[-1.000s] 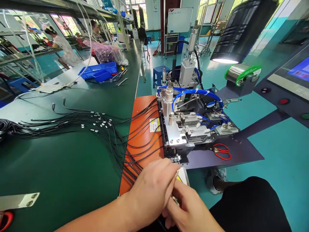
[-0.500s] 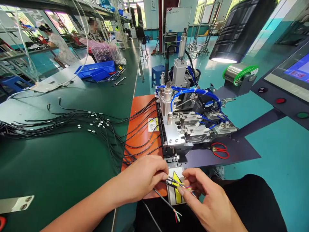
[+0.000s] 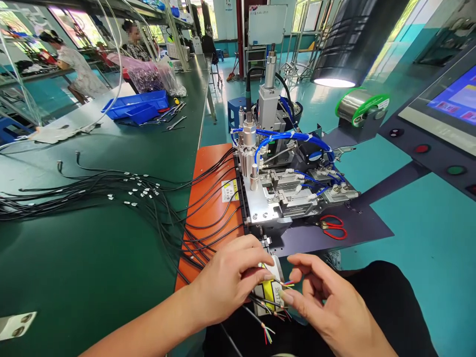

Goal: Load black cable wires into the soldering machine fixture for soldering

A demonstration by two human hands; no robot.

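Observation:
My left hand point(image 3: 238, 280) is closed, pinching a thin black cable between thumb and forefinger. From its tip stick out bare-ended coloured wires point(image 3: 288, 284), red, blue and yellow. Just right of these wires is my right hand point(image 3: 329, 302), thumb and fingers apart around the wire tips; I see nothing held in it. Below my left hand, several more black cables end in fanned coloured wires point(image 3: 267, 333). Under both hands lies a white plate with a yellow warning label point(image 3: 268, 292), partly covered by the fingers and cables.
A machine with metal cylinders point(image 3: 267, 109) and blue hoses stands ahead, beside an orange plate point(image 3: 208, 173) crossed by black cables point(image 3: 148, 183). Red-handled scissors point(image 3: 333, 228), a solder spool point(image 3: 362, 106), a lamp point(image 3: 345, 49) and a control panel point(image 3: 439, 144) are on the right. Two people sit far left.
My left hand has shifted slightly right and now pinches one cable end apart from the others, which hang lower. My right hand's fingers have spread away from the wires. The view has turned slightly.

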